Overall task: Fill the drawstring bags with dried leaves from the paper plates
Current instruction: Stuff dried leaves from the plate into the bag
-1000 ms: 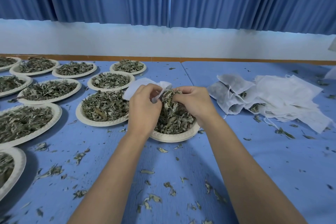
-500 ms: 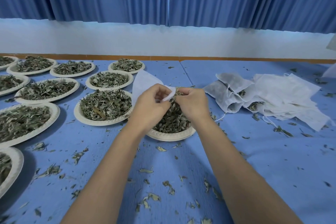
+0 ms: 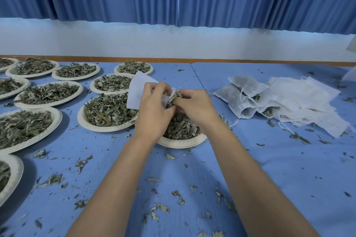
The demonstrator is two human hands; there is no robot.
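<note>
Above a paper plate (image 3: 181,143) of dried leaves (image 3: 181,127) at the middle of the blue desk (image 3: 279,175), the left hand (image 3: 154,108) grips the mouth of a white drawstring bag (image 3: 137,90), while the right hand (image 3: 197,107) pinches a clump of the leaves at its opening. More heaped plates (image 3: 107,110) lie to the left; filled bags (image 3: 238,98) and flat bags (image 3: 306,100) lie to the right.

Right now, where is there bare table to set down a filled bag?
Most open: the blue table right of the right forearm, below the pile of white drawstring bags; only leaf crumbs there. A narrower strip runs between the far round paper plates and that pile. The left is crowded with plates of dried leaves.
</note>
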